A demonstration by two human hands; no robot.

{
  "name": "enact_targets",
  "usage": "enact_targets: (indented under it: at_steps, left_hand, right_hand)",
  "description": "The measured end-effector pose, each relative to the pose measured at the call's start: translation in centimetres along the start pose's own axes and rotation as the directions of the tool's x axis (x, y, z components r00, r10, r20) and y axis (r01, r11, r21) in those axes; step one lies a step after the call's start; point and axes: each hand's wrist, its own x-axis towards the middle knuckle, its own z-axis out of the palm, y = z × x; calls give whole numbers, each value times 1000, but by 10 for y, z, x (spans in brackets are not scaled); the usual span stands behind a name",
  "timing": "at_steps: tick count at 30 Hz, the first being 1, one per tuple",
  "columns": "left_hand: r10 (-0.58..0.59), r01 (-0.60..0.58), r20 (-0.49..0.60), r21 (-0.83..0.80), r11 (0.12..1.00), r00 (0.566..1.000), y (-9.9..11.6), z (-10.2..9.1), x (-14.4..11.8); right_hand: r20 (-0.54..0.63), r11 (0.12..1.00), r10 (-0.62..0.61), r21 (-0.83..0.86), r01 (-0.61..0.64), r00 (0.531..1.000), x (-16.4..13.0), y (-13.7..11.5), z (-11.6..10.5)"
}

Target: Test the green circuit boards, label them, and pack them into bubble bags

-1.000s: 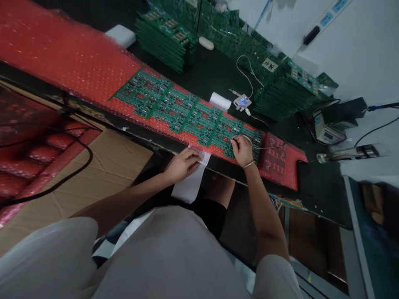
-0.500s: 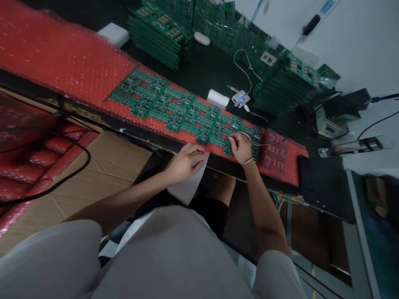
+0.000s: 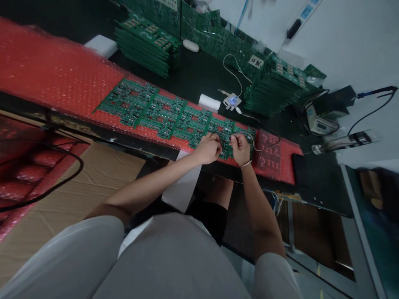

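Observation:
A row of green circuit boards [image 3: 165,109] lies on red bubble wrap along the table's front edge. My left hand [image 3: 208,148] is over the front edge of the boards, its fingers curled together; whatever they may hold is hidden. Close on its right, my right hand [image 3: 240,150] pinches the end of a thin cable [image 3: 267,148] just above a board. The cable loops out to the right across a red-wrapped board [image 3: 268,155]. Behind the boards sits a small white device with a lit screen [image 3: 232,101], with wires plugged into it.
Stacks of green boards stand at the back left [image 3: 145,45] and back right [image 3: 274,87]. A white roll [image 3: 209,102] lies behind the row. Red bubble wrap [image 3: 56,68] stretches leftward. At right are a dark phone-like slab [image 3: 301,171] and a bench unit [image 3: 322,123].
My left hand has moved right and forward, from the table's edge onto the boards near my right hand. My right hand still pinches the cable. The camera view has shifted slightly.

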Motion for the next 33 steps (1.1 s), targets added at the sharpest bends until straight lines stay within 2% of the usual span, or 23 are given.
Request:
enact_targets:
  at_steps: [7, 9, 12, 14, 18, 22, 25, 28, 33]
  left_hand:
    - [23, -18, -43, 111, 994, 999, 2, 1, -7]
    - [110, -101, -47, 165, 981, 993, 2, -1, -16]
    - [266, -266, 34, 253, 930, 963, 2, -4, -32]
    - [307, -316, 77, 286, 905, 949, 3, -6, -40]
    - [277, -286, 72, 261, 922, 958, 8, -4, -46]
    - [249, -261, 78, 250, 932, 965, 11, -1, -49]
    - [288, -295, 62, 233, 927, 956, 9, -6, -62]
    - [285, -279, -10, 170, 945, 958, 4, -17, -81]
    - [128, -119, -201, 55, 991, 971, -15, -29, -112]
  right_hand:
    - [9, 999, 21, 50, -22, 1000, 0, -2, 0]
    - [7, 998, 36, 60, -37, 999, 0, -2, 0]
    - [12, 996, 47, 79, -48, 999, 2, 0, 0]
    - [25, 995, 38, 94, -40, 999, 5, -1, -1]
    - [98, 997, -64, 45, 60, 993, 15, -12, 3]
    - [204, 975, -210, -28, 220, 956, 23, -29, 16]
    - [267, 961, -242, -66, 269, 933, 25, -34, 23]
    - [299, 951, -254, -95, 294, 920, 24, -33, 26]
    - [335, 936, -256, -148, 319, 907, 24, -31, 24]
